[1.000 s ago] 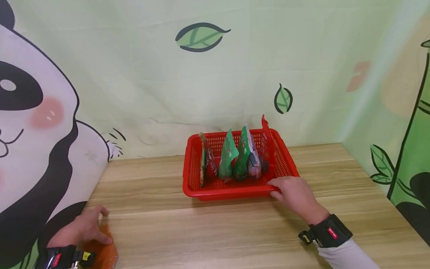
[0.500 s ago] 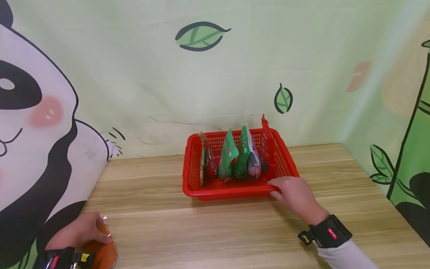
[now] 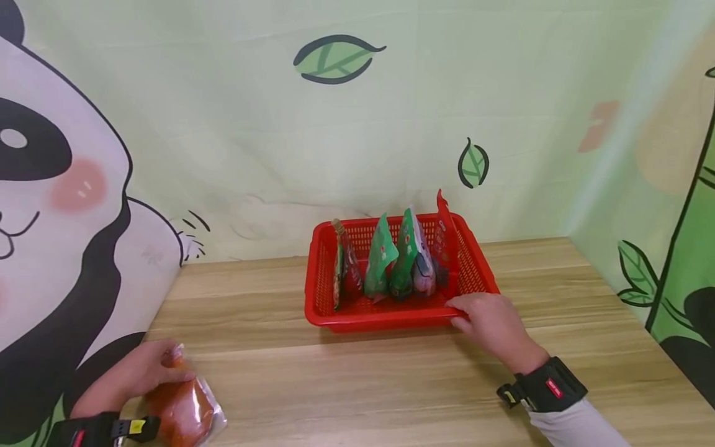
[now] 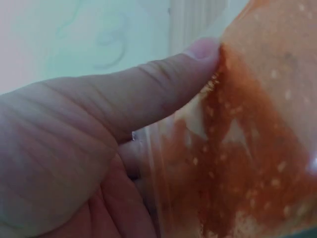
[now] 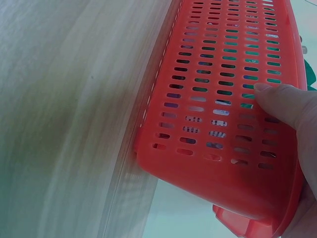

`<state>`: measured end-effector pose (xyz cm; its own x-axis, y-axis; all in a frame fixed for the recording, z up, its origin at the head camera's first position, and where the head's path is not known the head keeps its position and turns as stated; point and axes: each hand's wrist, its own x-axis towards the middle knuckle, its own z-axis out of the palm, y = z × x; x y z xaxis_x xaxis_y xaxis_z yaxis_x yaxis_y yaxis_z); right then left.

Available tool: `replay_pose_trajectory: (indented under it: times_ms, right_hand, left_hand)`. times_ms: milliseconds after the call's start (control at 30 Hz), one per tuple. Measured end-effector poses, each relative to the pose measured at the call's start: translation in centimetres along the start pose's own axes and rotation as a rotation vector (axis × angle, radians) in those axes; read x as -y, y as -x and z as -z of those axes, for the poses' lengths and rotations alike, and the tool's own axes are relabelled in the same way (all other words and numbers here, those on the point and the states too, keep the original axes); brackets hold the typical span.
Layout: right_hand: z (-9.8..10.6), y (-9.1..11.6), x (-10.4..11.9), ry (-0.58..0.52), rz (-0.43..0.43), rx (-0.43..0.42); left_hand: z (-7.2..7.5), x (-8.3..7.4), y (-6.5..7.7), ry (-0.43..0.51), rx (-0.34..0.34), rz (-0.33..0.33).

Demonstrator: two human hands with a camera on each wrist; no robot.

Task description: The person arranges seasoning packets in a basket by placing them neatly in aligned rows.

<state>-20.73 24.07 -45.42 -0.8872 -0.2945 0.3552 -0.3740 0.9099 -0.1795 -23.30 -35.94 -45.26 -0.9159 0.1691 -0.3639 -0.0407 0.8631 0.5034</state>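
At the lower left, my left hand [image 3: 136, 375] pinches the upper edge of a clear plastic bag of orange-red powder with pale flecks [image 3: 181, 413]. In the left wrist view the thumb presses on the front of this bag [image 4: 257, 148], and the other fingers go behind it. My right hand [image 3: 491, 323] grips the front right rim of a red plastic basket [image 3: 380, 321]. Seen from the right wrist, its thumb lies on the slotted wall [image 5: 208, 163]. Several packets stand in the basket, among them green bags [image 3: 381, 257] and a red bag [image 3: 445, 242].
The wood-grain table [image 3: 313, 391] stretches in front of the basket and to both sides of it. Behind stands a pale green wall cloth [image 3: 234, 124] with printed leaves, and a printed panda [image 3: 56, 217] covers the left side.
My left hand has closed on the bag of powder and tilted it up, so more of its clear edge shows. The right hand and basket have stayed in place.
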Motion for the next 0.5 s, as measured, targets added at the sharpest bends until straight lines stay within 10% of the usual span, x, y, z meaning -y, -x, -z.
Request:
replay_pose_trajectory:
  times_ms: [500]
  right_hand:
    - [0.2, 0.0, 0.1, 0.002, -0.010, 0.012]
  left_hand:
    - [0.5, -8.5, 0.3, -0.074, -0.027, -0.212]
